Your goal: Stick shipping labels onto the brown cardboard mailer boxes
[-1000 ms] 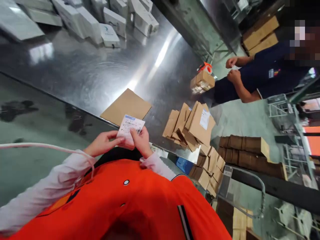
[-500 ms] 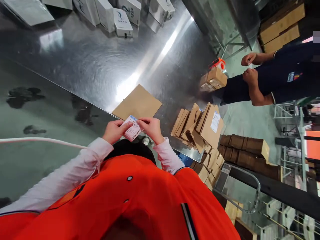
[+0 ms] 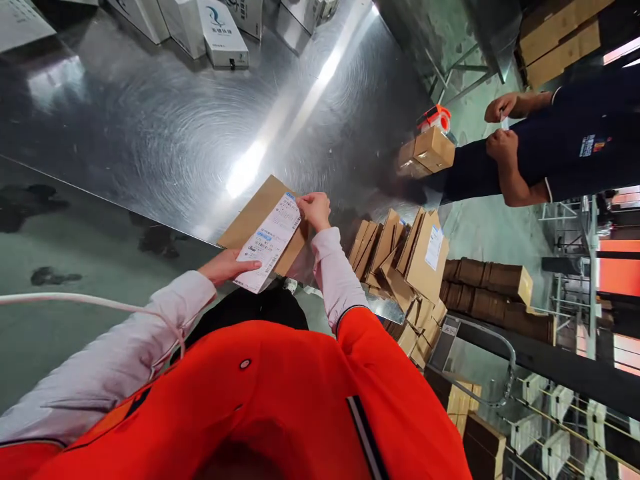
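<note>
A long white shipping label (image 3: 270, 241) with blue and black print stretches over a flat brown cardboard mailer (image 3: 250, 212) at the near edge of the metal table. My left hand (image 3: 227, 265) grips the label's lower end, thumb on top, where it hangs past the mailer toward my body. The far upper corner is pinched by my right hand (image 3: 315, 208) over the mailer's right side. Whether the label's middle touches the cardboard, I cannot tell.
White printed boxes (image 3: 224, 37) stand at the back of the metal table (image 3: 125, 127). Folded cartons (image 3: 400, 250) are stacked to the right. A small brown box (image 3: 434, 150) and an orange tape dispenser (image 3: 436, 120) sit near a co-worker (image 3: 545, 150).
The label, folded or bunched before my body, is now spread long over the mailer. My right hand moved up and away from me; my left hand stayed near the table edge.
</note>
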`<state>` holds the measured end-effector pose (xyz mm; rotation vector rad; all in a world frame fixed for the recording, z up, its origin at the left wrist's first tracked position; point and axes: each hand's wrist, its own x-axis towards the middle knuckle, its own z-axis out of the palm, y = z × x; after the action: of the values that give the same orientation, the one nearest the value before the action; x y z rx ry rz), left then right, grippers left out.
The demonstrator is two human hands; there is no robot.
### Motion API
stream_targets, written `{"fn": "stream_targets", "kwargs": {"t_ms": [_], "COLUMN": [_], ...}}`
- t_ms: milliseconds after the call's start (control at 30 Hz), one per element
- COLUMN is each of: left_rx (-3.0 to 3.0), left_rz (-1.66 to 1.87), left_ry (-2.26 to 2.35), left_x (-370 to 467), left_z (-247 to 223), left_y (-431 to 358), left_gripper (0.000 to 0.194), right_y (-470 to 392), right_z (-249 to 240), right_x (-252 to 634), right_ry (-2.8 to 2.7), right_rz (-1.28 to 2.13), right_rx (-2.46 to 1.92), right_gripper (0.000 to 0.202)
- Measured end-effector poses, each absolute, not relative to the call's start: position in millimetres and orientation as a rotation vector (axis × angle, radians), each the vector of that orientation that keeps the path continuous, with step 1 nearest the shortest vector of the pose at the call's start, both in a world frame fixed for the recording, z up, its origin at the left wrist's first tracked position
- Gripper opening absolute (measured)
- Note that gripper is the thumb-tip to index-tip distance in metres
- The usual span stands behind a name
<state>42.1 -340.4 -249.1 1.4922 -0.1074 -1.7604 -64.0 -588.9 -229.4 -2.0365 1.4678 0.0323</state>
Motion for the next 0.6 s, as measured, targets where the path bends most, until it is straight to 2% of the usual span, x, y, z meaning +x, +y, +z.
{"fn": "stream_targets", "kwargs": {"t_ms": [167, 333, 433, 500, 600], "left_rx": [1.593, 1.691, 1.738, 1.732, 1.783], "left_rz": [-1.824, -1.845, -1.82, -1.786, -1.652], "left_ry": [-0.197, -0.165, -0.077, -0.075, -0.153], "left_x": [44.1, 32.0, 34.0, 45.1, 71.2], "left_z": [-264.2, -264.2, -254.3, -247.6, -243.1], "left_y": [-325.1, -263.4, -236.5, -237.7, -270.5], "left_gripper": [0.061, 0.072, 0.076, 0.073, 0.065], "right_y": [-601.9, -574.1, -541.3, -526.9, -520.1], "right_z": [-246.2, -254.9, -260.7, -260.8, -250.3], "right_x": [-59.3, -58.1, -54.0, -55.9, -74.1], "right_ry": [1.561, 1.555, 1.014, 0.687, 0.88], "right_rz": [0.032, -0.057, 0.109, 0.233, 0.175], "right_rx": [-2.062, -2.288, -2.613, -2.67, -2.574], "right_gripper": [0.025, 0.072, 0.067, 0.064, 0.054]}}
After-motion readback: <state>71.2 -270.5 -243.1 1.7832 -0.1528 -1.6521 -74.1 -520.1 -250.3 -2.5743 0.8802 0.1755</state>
